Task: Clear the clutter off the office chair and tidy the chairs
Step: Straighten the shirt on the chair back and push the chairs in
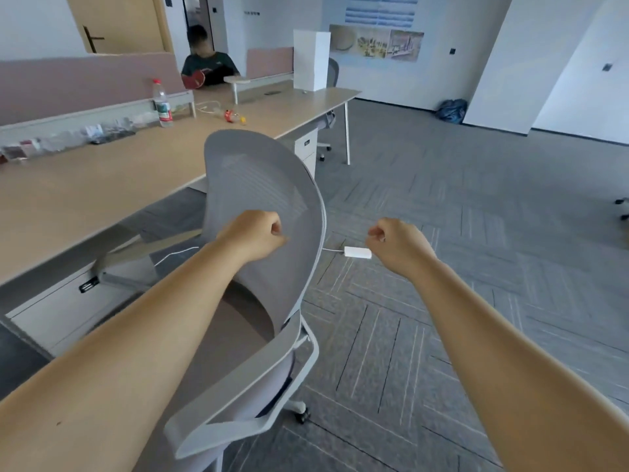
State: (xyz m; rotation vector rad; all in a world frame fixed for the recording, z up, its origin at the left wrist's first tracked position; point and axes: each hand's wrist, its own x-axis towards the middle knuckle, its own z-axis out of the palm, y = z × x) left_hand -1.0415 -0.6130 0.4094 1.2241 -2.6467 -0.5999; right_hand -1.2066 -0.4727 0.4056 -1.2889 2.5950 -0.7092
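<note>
A light grey office chair with a mesh back [269, 185] stands beside the long wooden desk [85, 199], turned partly away from me. The visible part of its seat [245, 321] is bare. My left hand [255, 235] is a closed fist just in front of the backrest, and I cannot tell whether it touches the mesh. My right hand [396, 245] is also curled shut, right of the chair, over the carpet, with nothing seen in it. A second grey chair [333, 73] sits at the desk's far end.
A white power adapter [357, 252] with a cable lies on the carpet by the chair. On the desk are a water bottle [162, 103], small packets [68, 137], a red object [231, 115] and a white box [311, 59]. A person [207, 63] sits at the far side.
</note>
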